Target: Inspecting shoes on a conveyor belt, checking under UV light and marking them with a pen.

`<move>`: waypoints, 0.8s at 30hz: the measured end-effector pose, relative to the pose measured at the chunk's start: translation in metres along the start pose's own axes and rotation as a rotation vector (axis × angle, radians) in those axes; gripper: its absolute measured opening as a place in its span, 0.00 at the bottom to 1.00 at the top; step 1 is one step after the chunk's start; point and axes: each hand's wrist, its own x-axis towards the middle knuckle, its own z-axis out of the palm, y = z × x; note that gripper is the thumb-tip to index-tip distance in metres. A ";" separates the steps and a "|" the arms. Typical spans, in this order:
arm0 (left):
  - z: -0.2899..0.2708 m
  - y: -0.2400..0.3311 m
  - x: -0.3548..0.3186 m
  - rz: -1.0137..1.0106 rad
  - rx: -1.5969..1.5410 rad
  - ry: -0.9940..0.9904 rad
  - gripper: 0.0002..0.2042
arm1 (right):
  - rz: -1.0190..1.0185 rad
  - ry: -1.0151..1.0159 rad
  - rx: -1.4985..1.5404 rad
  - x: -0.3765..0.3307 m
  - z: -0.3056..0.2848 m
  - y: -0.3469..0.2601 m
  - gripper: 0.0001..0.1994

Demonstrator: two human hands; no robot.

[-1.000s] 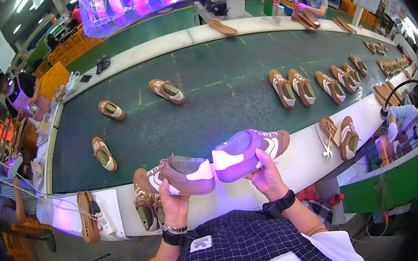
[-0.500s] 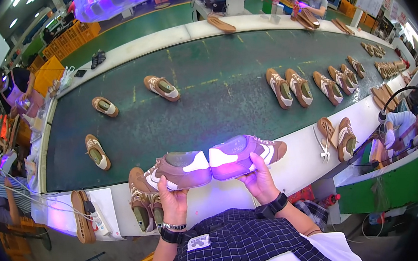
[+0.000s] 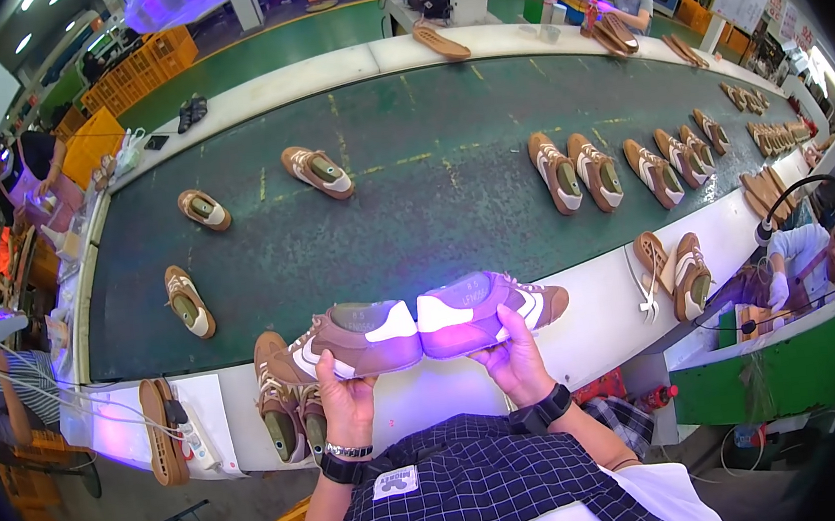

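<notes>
My left hand (image 3: 347, 398) grips a brown sneaker (image 3: 347, 342) with a white side stripe, its toe pointing left. In my right hand (image 3: 517, 356) is the matching sneaker (image 3: 503, 311), toe to the right. The two white heels meet, or nearly meet, in the middle, and purple light falls across them. Both shoes are held over the near white ledge (image 3: 431, 400). Left of my left hand another pair of sneakers (image 3: 282, 399) stands on that ledge, partly hidden behind the held shoe.
Beyond lies a green conveyor belt (image 3: 365, 235) carrying several brown sneakers (image 3: 555, 175). Loose soles (image 3: 163, 431) and a white power strip (image 3: 194, 443) rest at left. At right are a sneaker (image 3: 690, 276), a sole (image 3: 650, 256) and white laces (image 3: 644, 289). Other people work around the belt.
Sneakers on the belt have shifted slightly left. My hands hold the two shoes almost unchanged. The person at lower right has moved, with the head and gloved hand now showing more.
</notes>
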 end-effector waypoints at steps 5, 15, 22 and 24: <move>-0.007 -0.001 0.003 -0.001 -0.011 0.016 0.22 | 0.022 -0.005 0.017 0.001 -0.003 0.002 0.24; -0.017 0.002 0.005 0.062 0.131 0.000 0.23 | 0.015 -0.011 -0.089 -0.001 -0.009 -0.002 0.23; -0.016 0.004 0.006 0.104 0.153 -0.024 0.23 | 0.009 -0.001 -0.172 0.002 -0.012 -0.003 0.23; -0.013 0.004 0.006 0.105 0.178 -0.036 0.23 | 0.006 -0.009 -0.183 0.002 -0.014 -0.004 0.23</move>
